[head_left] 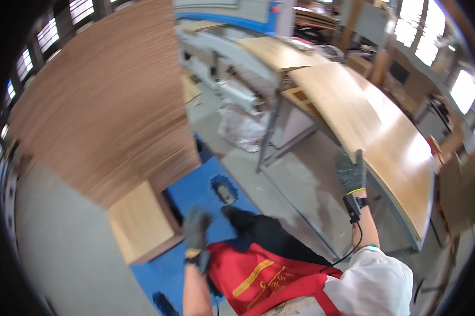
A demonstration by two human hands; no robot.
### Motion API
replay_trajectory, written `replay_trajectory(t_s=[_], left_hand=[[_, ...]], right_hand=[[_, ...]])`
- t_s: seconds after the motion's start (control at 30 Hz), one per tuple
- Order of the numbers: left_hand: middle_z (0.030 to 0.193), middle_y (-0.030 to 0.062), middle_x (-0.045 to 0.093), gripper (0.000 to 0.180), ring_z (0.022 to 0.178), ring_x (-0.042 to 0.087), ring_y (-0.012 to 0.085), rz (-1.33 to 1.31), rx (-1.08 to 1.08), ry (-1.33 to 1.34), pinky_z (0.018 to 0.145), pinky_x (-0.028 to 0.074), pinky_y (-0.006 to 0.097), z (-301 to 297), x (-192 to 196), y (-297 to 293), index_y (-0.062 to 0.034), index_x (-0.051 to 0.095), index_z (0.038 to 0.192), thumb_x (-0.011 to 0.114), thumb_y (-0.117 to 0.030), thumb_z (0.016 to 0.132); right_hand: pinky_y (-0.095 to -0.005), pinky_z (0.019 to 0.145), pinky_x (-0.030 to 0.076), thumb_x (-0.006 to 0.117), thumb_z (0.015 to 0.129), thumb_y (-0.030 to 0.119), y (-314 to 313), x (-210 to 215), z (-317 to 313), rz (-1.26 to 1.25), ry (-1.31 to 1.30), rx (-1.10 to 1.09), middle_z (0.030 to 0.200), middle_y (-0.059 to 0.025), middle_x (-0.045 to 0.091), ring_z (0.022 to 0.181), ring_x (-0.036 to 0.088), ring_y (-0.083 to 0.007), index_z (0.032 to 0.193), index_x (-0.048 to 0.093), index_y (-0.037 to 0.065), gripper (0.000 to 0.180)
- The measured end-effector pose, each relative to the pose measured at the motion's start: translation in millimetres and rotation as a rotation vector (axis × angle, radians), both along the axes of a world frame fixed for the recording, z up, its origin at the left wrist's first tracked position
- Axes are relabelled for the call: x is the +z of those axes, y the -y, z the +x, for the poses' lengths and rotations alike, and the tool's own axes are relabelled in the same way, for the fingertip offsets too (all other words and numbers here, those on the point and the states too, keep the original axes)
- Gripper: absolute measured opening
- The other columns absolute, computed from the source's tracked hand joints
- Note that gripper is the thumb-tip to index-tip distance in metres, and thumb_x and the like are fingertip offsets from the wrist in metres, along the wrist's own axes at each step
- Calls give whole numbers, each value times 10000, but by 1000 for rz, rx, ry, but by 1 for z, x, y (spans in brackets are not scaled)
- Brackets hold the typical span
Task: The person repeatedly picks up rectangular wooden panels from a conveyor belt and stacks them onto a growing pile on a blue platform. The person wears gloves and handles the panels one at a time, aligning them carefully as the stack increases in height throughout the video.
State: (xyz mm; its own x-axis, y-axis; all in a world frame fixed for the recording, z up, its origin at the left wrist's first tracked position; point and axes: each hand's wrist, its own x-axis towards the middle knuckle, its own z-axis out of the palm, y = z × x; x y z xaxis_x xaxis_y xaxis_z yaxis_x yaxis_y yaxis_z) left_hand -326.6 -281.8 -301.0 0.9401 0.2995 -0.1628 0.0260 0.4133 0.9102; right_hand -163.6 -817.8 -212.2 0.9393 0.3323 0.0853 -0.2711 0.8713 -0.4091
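My right hand (pixel 351 173), in a grey glove with a yellow cuff, is at the near edge of a pale wood panel (pixel 348 105) lying on a metal-framed table. Its fingers look stretched out and apart; whether they press on the panel is unclear. My left hand (pixel 196 229), gloved too, is smeared by motion beside a low stack of light wood panels (pixel 142 221). Its fingers do not show clearly. Behind that stack rises a tall pile of thin brown boards (pixel 111 100).
Below me is a blue platform (pixel 195 184) with dark-rimmed cutouts. The table's grey metal leg (pixel 269 131) stands on the floor ahead. Another wood panel (pixel 274 52) lies farther back, near crumpled plastic (pixel 242 126). Cardboard (pixel 461 195) leans at the right.
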Motion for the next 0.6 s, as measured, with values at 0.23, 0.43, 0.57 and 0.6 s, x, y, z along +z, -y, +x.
replay_trajectory(t_s=[0.23, 0.43, 0.57, 0.6], left_hand=[[1563, 126, 293, 445, 1454, 249, 262, 890, -668, 709, 1183, 219, 352, 36, 36, 224, -68, 404, 1460, 370, -176, 1029], [1066, 57, 676, 461, 948, 597, 102, -19, -604, 316, 849, 486, 289, 5, 57, 282, 41, 613, 1207, 701, -276, 883], [1231, 132, 636, 477, 1093, 630, 194, -608, -450, 52, 925, 517, 324, -45, 69, 215, 51, 548, 1285, 678, -145, 870], [1287, 148, 601, 505, 1118, 627, 230, -674, -436, 73, 965, 519, 361, -57, 69, 196, 46, 512, 1320, 672, -121, 871]], right_hand=[[-398, 838, 486, 476, 1023, 330, -96, 20, -121, -943, 124, -221, 973, -102, 685, 927, 644, -252, 1022, 616, 49, 314], [-454, 1165, 271, 331, 1051, 398, -67, 22, -205, -161, -85, -109, 1530, -106, 362, 1402, 333, -255, 1488, 323, 69, 548], [-450, 1164, 278, 392, 1031, 357, -2, 5, -218, -103, -362, -401, 1513, -72, 388, 1387, 348, -250, 1460, 357, 46, 531], [-439, 1149, 307, 432, 1020, 322, 1, 1, -217, -226, -291, -357, 1482, -95, 425, 1355, 394, -252, 1435, 387, 28, 511]])
